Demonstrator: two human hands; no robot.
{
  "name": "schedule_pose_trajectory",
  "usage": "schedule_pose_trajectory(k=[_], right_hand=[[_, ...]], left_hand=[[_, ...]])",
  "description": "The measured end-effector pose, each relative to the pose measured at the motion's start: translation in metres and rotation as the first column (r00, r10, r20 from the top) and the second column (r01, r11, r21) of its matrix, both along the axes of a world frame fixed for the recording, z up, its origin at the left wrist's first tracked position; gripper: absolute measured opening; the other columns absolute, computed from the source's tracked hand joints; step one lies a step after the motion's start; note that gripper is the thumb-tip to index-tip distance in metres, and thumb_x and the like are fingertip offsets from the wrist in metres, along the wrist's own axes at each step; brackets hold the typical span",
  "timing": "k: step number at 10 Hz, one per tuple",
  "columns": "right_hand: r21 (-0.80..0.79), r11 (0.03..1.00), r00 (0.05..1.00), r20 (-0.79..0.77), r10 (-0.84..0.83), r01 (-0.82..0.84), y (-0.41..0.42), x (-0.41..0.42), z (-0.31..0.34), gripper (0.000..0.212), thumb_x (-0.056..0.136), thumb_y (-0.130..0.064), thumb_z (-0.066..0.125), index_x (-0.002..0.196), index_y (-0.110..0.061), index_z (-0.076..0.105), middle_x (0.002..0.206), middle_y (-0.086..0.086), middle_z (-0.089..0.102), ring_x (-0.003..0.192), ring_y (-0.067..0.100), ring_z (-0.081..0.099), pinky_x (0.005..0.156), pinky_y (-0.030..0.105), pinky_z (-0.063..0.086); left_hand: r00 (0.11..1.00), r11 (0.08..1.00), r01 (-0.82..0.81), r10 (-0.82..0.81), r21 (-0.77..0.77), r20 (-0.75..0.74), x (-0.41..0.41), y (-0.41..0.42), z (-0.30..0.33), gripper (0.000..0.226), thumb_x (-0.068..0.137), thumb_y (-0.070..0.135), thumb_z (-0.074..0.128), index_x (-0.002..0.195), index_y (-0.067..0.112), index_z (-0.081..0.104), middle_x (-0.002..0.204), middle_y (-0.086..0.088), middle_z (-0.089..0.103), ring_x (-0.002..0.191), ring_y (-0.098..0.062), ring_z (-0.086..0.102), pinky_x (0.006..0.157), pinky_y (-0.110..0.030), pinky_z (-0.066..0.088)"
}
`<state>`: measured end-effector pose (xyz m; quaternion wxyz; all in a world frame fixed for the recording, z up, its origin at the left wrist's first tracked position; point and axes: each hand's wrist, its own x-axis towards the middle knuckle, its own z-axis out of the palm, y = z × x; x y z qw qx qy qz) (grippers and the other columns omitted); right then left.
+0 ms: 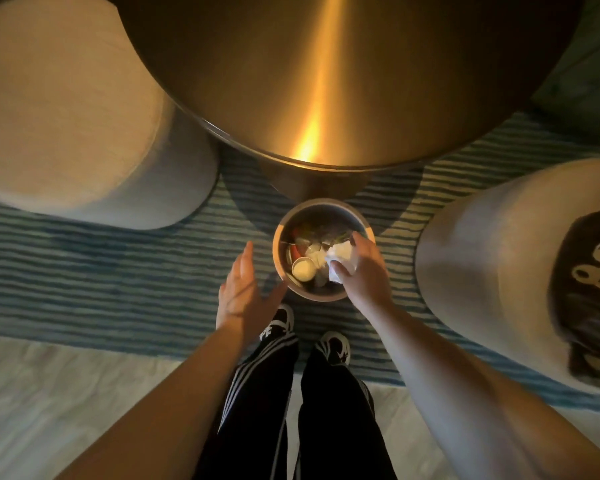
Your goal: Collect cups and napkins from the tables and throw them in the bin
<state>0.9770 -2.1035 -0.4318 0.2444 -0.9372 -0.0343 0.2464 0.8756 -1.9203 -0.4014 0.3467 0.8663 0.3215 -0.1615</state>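
The person stands on a blue striped rug and looks straight down at a small round bin on the floor, which stands just in front of the two black-and-white shoes. The right hand is over the right part of the bin opening and it grips a crumpled white napkin between the thumb and the other fingers; the napkin hangs inside the rim, above the rubbish. The left hand is open, with the fingers straight and close together and the palm turned to the right; it holds nothing and it is just beside the left wall of the bin, not touching it as far as I can see. Inside the bin lies a white paper cup on its side, with its open mouth toward the camera, and around it there are more pale crumpled pieces and something red, which is too dark to name. Behind the bin there is a big round metal table with a bright yellow reflection on its top, and its base stands near the bin. A round light stool is at the left and another stool at the right, with a dark garment lying on it.
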Motion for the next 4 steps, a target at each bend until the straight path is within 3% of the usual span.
schedule_pose_trajectory(k=[2,4], right_hand=[[0.022,0.998,0.998,-0.047,-0.049,0.05,-0.02,-0.004,0.085,0.068,0.089,-0.043,0.057,0.147,-0.026,0.025,0.156,0.001,0.023,0.143,0.022,0.023,0.115,0.044,0.024],[0.054,0.99,0.985,0.122,0.12,-0.128,-0.042,-0.021,0.198,0.062,0.093,-0.045,0.047,0.147,-0.027,0.024,0.157,-0.001,0.022,0.144,0.019,0.021,0.116,0.045,0.025]], left_hand=[[0.992,0.999,0.039,-0.041,0.014,0.119,-0.004,0.002,0.09,0.092,0.08,0.066,0.051,0.15,0.02,0.012,0.152,-0.008,0.028,0.137,-0.024,0.03,0.107,-0.049,0.032],[0.965,0.969,0.118,-0.163,0.216,0.203,-0.017,0.0,0.19,0.079,0.089,0.058,0.043,0.15,0.016,0.015,0.153,-0.008,0.027,0.14,-0.021,0.023,0.11,-0.048,0.025]])
